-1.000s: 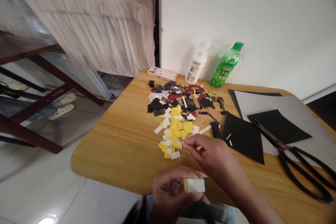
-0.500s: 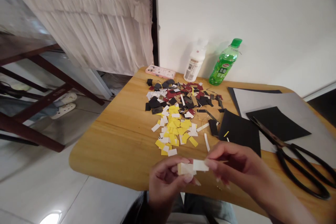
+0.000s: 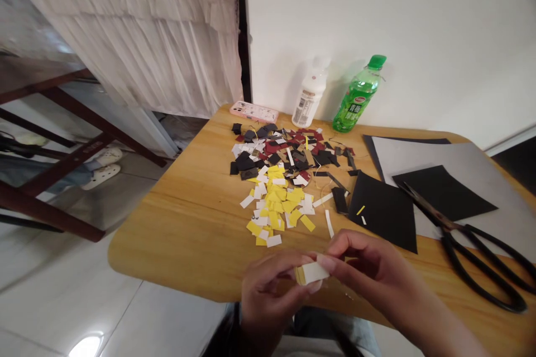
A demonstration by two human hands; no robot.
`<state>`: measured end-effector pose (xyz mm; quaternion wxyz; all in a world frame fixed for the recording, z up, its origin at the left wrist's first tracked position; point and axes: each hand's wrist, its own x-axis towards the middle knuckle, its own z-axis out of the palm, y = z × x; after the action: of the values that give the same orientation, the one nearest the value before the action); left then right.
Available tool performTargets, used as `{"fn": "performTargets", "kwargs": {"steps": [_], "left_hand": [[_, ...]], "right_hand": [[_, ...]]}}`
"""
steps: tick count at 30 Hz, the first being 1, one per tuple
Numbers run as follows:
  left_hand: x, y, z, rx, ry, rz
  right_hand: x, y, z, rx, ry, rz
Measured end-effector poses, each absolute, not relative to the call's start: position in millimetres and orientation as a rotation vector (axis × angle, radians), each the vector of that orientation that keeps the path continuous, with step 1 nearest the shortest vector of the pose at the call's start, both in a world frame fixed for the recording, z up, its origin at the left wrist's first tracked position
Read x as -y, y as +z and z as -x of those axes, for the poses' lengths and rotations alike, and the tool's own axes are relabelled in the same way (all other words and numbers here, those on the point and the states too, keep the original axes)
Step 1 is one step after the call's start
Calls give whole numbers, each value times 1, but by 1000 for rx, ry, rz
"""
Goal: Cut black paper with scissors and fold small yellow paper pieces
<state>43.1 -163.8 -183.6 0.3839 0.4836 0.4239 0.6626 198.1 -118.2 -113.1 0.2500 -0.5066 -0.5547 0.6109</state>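
- While a small stack of paper slips (image 3: 312, 273) is pinched between the thumb and fingers of the left hand (image 3: 272, 287), its right end is pinched by the right hand (image 3: 379, 259). A white slip is seen on top, and yellow edges are seen at the left end. The stack is held up close to the near edge of the worktop (image 3: 184, 234).
- If the squeeze is made too loose, the slips could be spread out of line, or some could be dropped past the near edge onto the floor (image 3: 121, 318).
- If the top slip is pushed too hard, the ones under it could be bent or shoved crooked.
- Since the yellow and white slips (image 3: 278, 198) are heaped loose, right next to the dark and red scraps (image 3: 288, 150), the two heaps could be mixed up by a bump or a puff of air.
- If the right arm is swung out to the right, the big scissors (image 3: 441, 222) could be knocked, because their handles are left near it.
- At the far edge, a green bottle (image 3: 355, 100) is closed with a green lid, and it seems to be filled most of the way with green drink.
- To its left, a white bottle (image 3: 309, 100) is set down. What is kept inside cannot be told.
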Motion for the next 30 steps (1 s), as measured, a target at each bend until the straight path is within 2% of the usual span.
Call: {"fn": "performTargets", "kwargs": {"steps": [11, 24, 27, 30], "left_hand": [[163, -182, -44, -1026, 1738, -1220], [164, -179, -42, -1136, 1737, -1319], [166, -181, -41, -1057, 1746, -1234], [170, -184, -44, -941, 1726, -1069]], "right_hand": [[121, -121, -199, 1682, 1507, 1367], [139, -138, -197, 2018, 686, 1159], [136, -137, -199, 2041, 724, 1180], [124, -133, -200, 2103, 972, 1180]]}}
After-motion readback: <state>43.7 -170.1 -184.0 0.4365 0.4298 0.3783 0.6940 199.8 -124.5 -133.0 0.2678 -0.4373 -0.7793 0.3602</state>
